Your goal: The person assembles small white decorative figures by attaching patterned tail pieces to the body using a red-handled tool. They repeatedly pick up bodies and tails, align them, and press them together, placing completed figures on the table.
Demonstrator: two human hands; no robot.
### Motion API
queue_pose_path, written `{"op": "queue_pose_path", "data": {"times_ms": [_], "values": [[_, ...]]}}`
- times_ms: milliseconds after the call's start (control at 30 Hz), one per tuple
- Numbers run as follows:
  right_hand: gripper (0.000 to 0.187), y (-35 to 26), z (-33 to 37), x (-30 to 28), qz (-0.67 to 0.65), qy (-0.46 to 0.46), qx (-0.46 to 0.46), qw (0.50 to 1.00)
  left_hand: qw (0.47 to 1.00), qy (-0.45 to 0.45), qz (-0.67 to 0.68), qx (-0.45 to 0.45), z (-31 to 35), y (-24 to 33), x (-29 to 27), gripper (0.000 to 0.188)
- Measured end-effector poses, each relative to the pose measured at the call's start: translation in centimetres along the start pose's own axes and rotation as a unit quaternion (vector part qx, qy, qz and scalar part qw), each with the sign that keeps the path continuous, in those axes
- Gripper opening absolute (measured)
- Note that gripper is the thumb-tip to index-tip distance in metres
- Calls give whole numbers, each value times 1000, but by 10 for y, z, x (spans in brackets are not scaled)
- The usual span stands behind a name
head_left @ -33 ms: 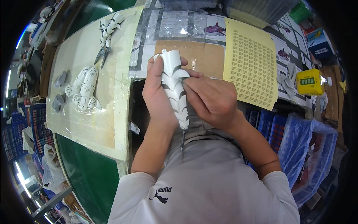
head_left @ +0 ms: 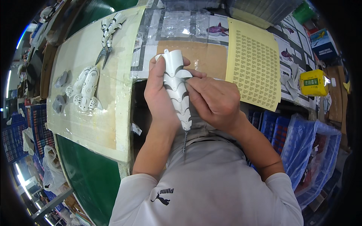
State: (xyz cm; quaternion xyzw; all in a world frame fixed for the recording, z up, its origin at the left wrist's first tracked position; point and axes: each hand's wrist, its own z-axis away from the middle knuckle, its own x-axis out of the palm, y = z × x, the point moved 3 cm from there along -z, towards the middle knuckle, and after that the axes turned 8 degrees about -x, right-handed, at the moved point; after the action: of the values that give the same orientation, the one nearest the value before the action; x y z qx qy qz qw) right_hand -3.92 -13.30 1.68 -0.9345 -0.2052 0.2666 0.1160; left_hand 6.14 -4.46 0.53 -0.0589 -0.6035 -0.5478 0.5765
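Observation:
A white and black segmented toy tail [head_left: 176, 89] is held over my lap, its wide hollow end away from me. It tapers toward my body and finishes in a thin dark piece [head_left: 184, 142], seen edge-on. My left hand [head_left: 155, 84] is closed around the tail's left side, thumb near the wide end. From the right, my right hand [head_left: 217, 96] pinches at the edge of an upper segment, beside a small pointed white flap [head_left: 184, 74]. Its fingertips are partly hidden against the tail.
On the left board lie another segmented tail [head_left: 108, 35], white spotted toy body shells [head_left: 87, 88] and translucent grey parts [head_left: 60, 81]. A yellow sheet of printed labels [head_left: 254, 62] lies right of centre. Farther right are a yellow bottle [head_left: 315, 83] and a plastic-lined blue crate [head_left: 298, 150].

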Motion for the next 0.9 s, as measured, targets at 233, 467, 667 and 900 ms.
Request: {"op": "queue_pose_path", "data": {"times_ms": [233,467,667,900], "values": [[17,0,0,-2,-9,-5,-13,1000,1000,1,-9,5,0,1,-3,27],[17,1,1,2,-6,7,-13,1000,1000,-6,0,7,1,0,-4,27],[19,-1,1,0,-9,1,-18,1000,1000,-13,-14,14,1,0,-4,26],[19,1,-2,-2,-18,-19,-23,999,1000,-22,-7,20,3,1,-6,28]]}}
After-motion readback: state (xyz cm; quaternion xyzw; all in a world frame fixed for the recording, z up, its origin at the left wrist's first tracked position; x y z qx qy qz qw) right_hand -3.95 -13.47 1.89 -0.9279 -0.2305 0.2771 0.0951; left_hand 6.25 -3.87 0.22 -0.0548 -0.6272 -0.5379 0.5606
